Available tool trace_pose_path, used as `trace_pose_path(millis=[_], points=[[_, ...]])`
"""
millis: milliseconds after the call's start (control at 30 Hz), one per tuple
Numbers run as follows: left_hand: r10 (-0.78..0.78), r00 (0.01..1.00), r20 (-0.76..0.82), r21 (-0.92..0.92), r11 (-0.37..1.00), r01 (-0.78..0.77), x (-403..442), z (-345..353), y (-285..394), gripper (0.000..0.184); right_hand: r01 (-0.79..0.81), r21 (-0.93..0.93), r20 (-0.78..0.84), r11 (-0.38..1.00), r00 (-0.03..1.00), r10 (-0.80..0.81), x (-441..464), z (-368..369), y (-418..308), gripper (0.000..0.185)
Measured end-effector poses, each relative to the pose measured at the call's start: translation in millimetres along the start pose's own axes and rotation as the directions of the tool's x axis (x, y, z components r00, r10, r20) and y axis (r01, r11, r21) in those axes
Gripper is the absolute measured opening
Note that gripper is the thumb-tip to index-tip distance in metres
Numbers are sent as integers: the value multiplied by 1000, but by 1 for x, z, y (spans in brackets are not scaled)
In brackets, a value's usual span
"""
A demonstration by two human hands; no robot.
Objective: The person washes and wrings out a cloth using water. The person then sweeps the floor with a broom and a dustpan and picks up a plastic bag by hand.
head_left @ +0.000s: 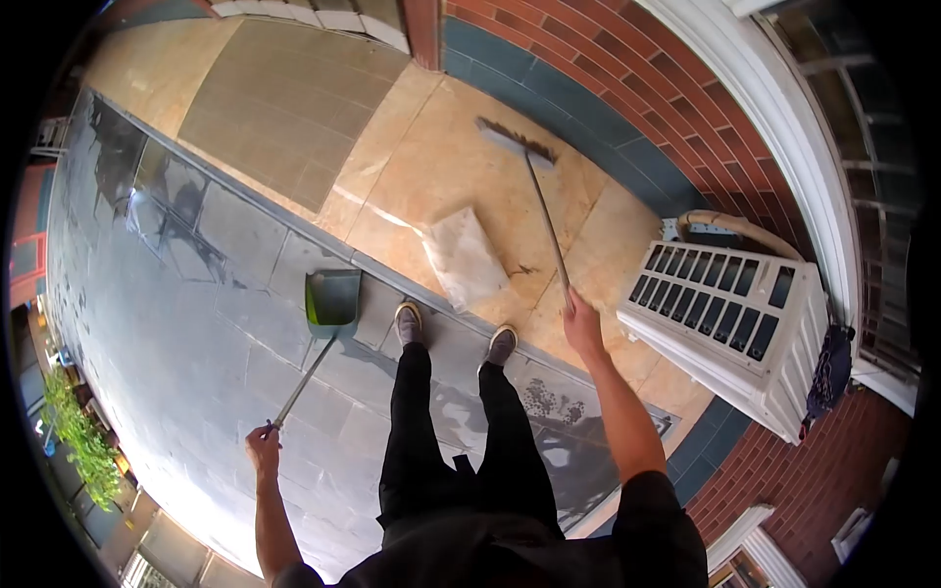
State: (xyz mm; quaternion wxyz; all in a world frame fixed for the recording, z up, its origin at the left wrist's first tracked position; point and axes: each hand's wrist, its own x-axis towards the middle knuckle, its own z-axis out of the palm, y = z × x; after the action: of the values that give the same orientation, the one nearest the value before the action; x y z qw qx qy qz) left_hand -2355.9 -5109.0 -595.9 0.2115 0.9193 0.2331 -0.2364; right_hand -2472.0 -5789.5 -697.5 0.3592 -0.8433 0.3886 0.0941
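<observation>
My left hand [263,446] is closed round the handle end of a long-handled dustpan [334,297]. The dark pan, with some yellow-green showing inside it, rests on the grey paving left of my feet. In my right hand [582,326] is the long stick of a broom [517,141], gripped with the fingers wrapped round it. Its wide head, with dark bristles, lies on the tan stone step close to the wall's dark base. Between the two tools a whitish rectangular slab or package [465,258] sits on the step, and a small dark mark shows beside it.
A white air-conditioner unit [720,318] juts out at the right, by the brick wall [588,59]. A flat grey-brown mat [294,108] covers part of the step. The step's edge [372,265] runs just ahead of my shoes. Wet patches mark the paving; potted plants [78,436] stand far left.
</observation>
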Motion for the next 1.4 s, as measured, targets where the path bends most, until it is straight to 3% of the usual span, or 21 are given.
trace_pose_path(millis=[100,200,367,467,533,600,667,700,767,867,933,967,1000,1033,1067,1167,1233,1267,1333,1367,1400], points=[[53,999,-14,7,999,-52,18,-16,-8,24,165,-18,-63,986,984,-166,115,39,-92,36],[50,999,-8,36,998,-50,25,-30,-14,23,165,-118,14,979,986,-165,202,100,-158,31],[-42,996,85,243,970,20,34,-49,0,26,115,-341,94,933,992,-88,153,172,-137,44],[92,992,84,494,861,-122,38,-47,-3,34,76,-436,240,897,970,34,63,133,-96,54],[462,884,-72,719,638,-275,28,-46,60,36,253,-47,76,966,966,-249,17,117,-25,52],[582,810,-69,597,675,-434,40,-24,100,28,39,-41,135,998,990,-33,-25,78,-45,49],[485,875,6,125,868,-481,65,36,104,24,43,-29,125,999,991,-39,-38,75,-32,48],[249,955,161,-109,966,-233,82,79,96,23,8,-92,105,996,994,2,-40,73,-39,48],[426,835,348,-331,889,-316,122,184,58,25,-45,-152,97,987,994,60,-44,82,-37,47],[103,740,665,-341,923,178,153,317,62,19,109,-28,-103,994,988,-112,-34,113,-10,48],[6,678,735,-137,981,140,177,395,89,24,69,-28,-84,997,994,-71,-40,124,23,48],[167,649,742,-124,986,-111,193,449,81,33,-166,26,38,986,986,165,-48,119,24,49],[119,647,753,-97,993,-70,199,484,100,39,-388,54,165,920,912,375,-50,118,29,49],[71,643,763,-68,997,-29,205,517,121,46,-396,62,169,916,909,381,-55,125,48,49],[-190,618,763,-10,952,304,194,535,166,49,-345,131,139,929,935,327,-65,131,67,50],[-231,604,763,27,945,326,187,617,203,52,-352,166,142,921,933,331,-72,137,99,51],[-293,765,573,-231,838,494,173,660,222,55,-402,138,167,905,910,379,-74,142,116,51],[-287,767,574,-224,846,484,174,679,224,55,-302,131,119,944,950,288,-73,147,126,51],[-350,850,394,-566,636,524,178,737,190,52,-218,123,67,968,975,211,-75,151,139,51],[-348,850,397,-551,650,523,183,734,184,52,-223,139,68,965,974,215,-75,152,144,51],[-305,737,603,-486,592,643,193,722,175,44,-225,152,72,962,974,216,-77,150,146,51]])
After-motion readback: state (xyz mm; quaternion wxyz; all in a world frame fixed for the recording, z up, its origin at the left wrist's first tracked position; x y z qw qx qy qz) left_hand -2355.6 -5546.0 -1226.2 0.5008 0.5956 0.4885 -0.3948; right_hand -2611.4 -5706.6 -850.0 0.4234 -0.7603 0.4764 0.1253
